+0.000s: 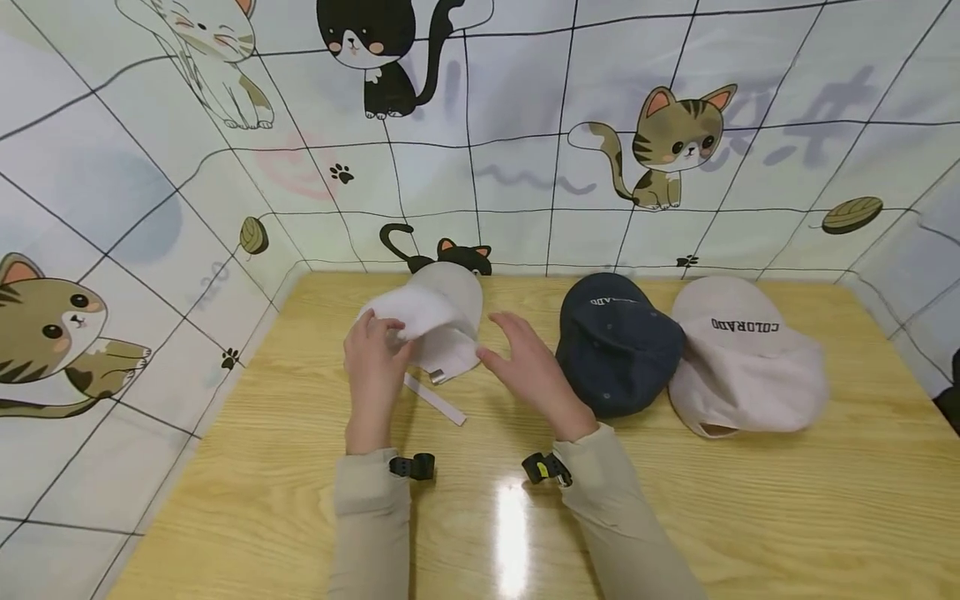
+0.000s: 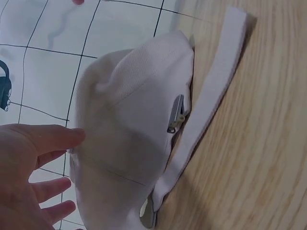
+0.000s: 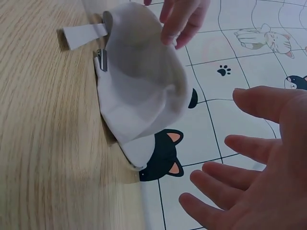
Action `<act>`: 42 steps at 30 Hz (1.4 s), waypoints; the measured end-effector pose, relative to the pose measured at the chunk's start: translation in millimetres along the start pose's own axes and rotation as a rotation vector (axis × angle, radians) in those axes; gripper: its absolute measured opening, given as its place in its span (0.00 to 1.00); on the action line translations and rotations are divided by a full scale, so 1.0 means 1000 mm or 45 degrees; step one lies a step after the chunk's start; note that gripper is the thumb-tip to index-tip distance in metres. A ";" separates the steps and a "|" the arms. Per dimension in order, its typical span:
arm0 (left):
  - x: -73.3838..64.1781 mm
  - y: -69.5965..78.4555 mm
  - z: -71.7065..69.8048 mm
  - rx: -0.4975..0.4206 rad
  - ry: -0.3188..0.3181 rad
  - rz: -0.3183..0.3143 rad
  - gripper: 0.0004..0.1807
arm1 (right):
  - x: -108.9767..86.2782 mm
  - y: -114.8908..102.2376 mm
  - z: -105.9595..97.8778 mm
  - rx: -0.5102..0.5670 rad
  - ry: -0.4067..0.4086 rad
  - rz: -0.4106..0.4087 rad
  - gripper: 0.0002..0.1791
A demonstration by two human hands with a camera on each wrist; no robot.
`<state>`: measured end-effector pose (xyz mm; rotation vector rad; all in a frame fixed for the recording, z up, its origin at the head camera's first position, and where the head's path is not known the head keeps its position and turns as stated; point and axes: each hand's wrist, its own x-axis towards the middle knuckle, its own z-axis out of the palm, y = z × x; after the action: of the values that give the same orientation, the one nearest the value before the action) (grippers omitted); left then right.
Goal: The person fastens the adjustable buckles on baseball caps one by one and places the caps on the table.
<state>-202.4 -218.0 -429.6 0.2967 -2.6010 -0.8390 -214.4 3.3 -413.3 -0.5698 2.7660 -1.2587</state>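
Note:
A white baseball cap (image 1: 442,321) sits at the back left of the table, its hollow underside facing me. My left hand (image 1: 372,358) pinches the cap's left edge, the thumb (image 2: 62,138) over the rim. Out from the cap's back lies a loose strap (image 1: 437,400), flat on the wood. Beside it the metal buckle (image 2: 176,115) shows on the rim. My right hand (image 1: 528,367) is held to the cap's right with fingers spread and nothing in it; in the right wrist view its fingers (image 3: 230,177) point toward the cap, with a gap between.
A navy cap (image 1: 618,350) with lettering stands right of my right hand. Against it is a pale pink cap (image 1: 742,367) marked COLORADO. The wooden table (image 1: 750,517) meets a cat-printed cloth wall (image 1: 517,200) at the back and sides.

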 end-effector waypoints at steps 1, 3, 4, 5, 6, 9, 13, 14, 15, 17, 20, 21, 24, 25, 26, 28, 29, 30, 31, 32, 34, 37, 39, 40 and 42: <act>0.000 -0.001 0.000 0.002 0.007 -0.006 0.12 | 0.000 0.002 0.000 0.006 -0.004 0.005 0.31; 0.001 -0.004 0.000 0.004 0.019 -0.012 0.11 | 0.001 0.005 0.001 0.026 -0.012 0.013 0.31; 0.001 -0.006 0.000 -0.001 0.016 -0.010 0.11 | 0.001 0.007 0.002 0.031 -0.012 0.025 0.31; 0.001 -0.008 0.000 -0.004 0.008 -0.007 0.11 | 0.002 0.009 0.004 0.036 -0.009 0.041 0.31; 0.001 -0.009 0.000 -0.004 -0.005 -0.007 0.12 | 0.002 0.010 0.004 0.045 0.000 0.053 0.31; 0.002 -0.011 0.001 0.000 -0.046 0.012 0.14 | 0.003 0.015 0.005 0.089 0.027 0.097 0.29; 0.004 -0.011 0.006 0.006 -0.067 0.006 0.22 | 0.005 0.020 0.005 0.160 0.031 0.141 0.28; 0.004 -0.011 0.007 0.004 -0.066 -0.004 0.26 | 0.005 0.021 0.007 0.162 0.015 0.154 0.28; 0.004 -0.011 0.007 0.003 -0.062 -0.015 0.31 | 0.006 0.021 0.009 0.161 -0.006 0.170 0.28; 0.004 -0.011 0.009 0.010 -0.049 -0.030 0.41 | 0.007 0.023 0.013 0.145 -0.067 0.201 0.30; 0.003 -0.012 0.012 0.047 -0.043 -0.052 0.46 | 0.007 0.024 0.018 0.109 -0.158 0.243 0.32; 0.003 -0.012 0.012 0.061 -0.043 -0.057 0.44 | 0.007 0.025 0.019 0.102 -0.180 0.250 0.33; 0.002 -0.012 0.013 0.080 -0.039 -0.071 0.36 | 0.005 0.027 0.020 0.093 -0.217 0.272 0.34; 0.002 -0.012 0.013 0.074 -0.032 -0.074 0.34 | 0.005 0.028 0.021 0.096 -0.221 0.273 0.34; 0.003 -0.011 0.012 0.058 -0.027 -0.077 0.31 | 0.004 0.029 0.021 0.111 -0.222 0.274 0.34; 0.003 -0.009 0.011 -0.002 -0.018 -0.098 0.27 | 0.004 0.030 0.022 0.146 -0.225 0.273 0.35; 0.004 -0.007 0.010 -0.036 -0.017 -0.114 0.25 | 0.004 0.030 0.022 0.166 -0.226 0.271 0.35; 0.004 -0.006 0.008 -0.072 -0.017 -0.130 0.24 | 0.004 0.031 0.023 0.192 -0.230 0.270 0.35; 0.004 -0.004 0.007 -0.106 -0.021 -0.143 0.23 | 0.005 0.031 0.023 0.220 -0.234 0.269 0.36; 0.004 -0.003 0.006 -0.138 -0.028 -0.157 0.22 | 0.005 0.032 0.024 0.251 -0.236 0.275 0.36; 0.004 0.000 0.004 -0.192 -0.025 -0.178 0.22 | 0.006 0.034 0.024 0.319 -0.227 0.300 0.36; 0.003 0.003 0.001 -0.249 0.008 -0.188 0.21 | 0.008 0.037 0.023 0.466 -0.187 0.338 0.35; 0.003 0.006 -0.001 -0.283 0.041 -0.185 0.20 | 0.009 0.039 0.023 0.574 -0.169 0.356 0.35; 0.003 0.007 -0.002 -0.297 0.057 -0.182 0.20 | 0.009 0.039 0.023 0.627 -0.170 0.348 0.34; 0.003 0.008 -0.003 -0.320 0.080 -0.180 0.20 | 0.010 0.039 0.023 0.688 -0.183 0.341 0.33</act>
<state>-204.7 -214.0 -421.2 0.4303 -2.4054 -1.1728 -231.2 6.5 -456.8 -0.2245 2.1535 -1.7116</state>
